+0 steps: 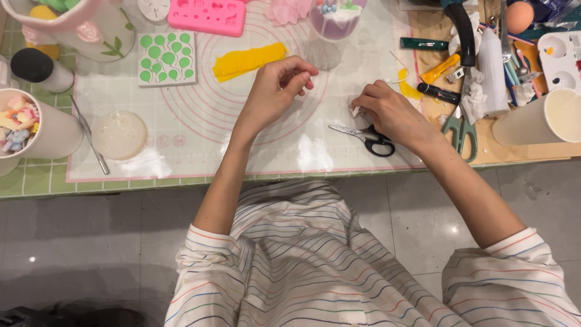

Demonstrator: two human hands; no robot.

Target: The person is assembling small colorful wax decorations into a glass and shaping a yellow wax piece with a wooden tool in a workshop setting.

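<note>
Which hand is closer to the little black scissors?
The right hand. It sits just above the small black-handled scissors, almost over the handles. The left hand is farther off, up and to their left.

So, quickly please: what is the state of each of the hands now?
Left hand: fingers pinched together; anything held cannot be told.
Right hand: closed on a small white piece.

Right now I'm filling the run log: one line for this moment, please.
left hand: pinching, contents unclear | right hand: pinching small white piece | black-handled scissors: on mat beside right hand | yellow strip: beyond left hand
</note>
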